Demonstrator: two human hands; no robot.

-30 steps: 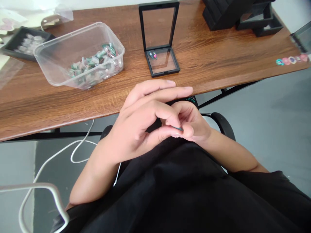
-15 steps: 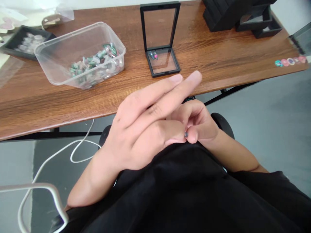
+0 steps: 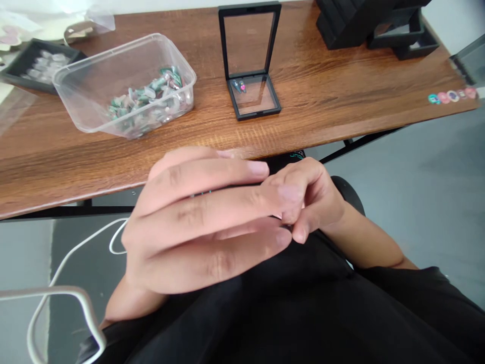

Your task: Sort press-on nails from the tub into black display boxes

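My left hand [image 3: 197,222] is raised in front of my lap, back toward the camera, fingers stretched rightward and lying together. Its fingertips meet my right hand [image 3: 306,197], which is curled in a pinch behind them. What the right fingers pinch is hidden now. On the wooden table [image 3: 341,96] ahead stands an open black display case [image 3: 252,96] with a clear lid upright and a small coloured piece inside near its back left corner. A clear plastic tub [image 3: 125,86] with several greenish and pink pieces sits to the left.
A black tray [image 3: 26,63] with pale pieces lies at the far left. Stacked black cases [image 3: 371,23] stand at the back right. A row of small coloured pieces [image 3: 450,95] sits near the right edge. White cable [image 3: 87,242] hangs below the table. A chair armrest [image 3: 350,194] is behind my right hand.
My left hand has lifted closer to the camera and turned its fingers flat rightward, covering the small dark piece that showed between the thumbs. The right hand stayed in place, still pinched.
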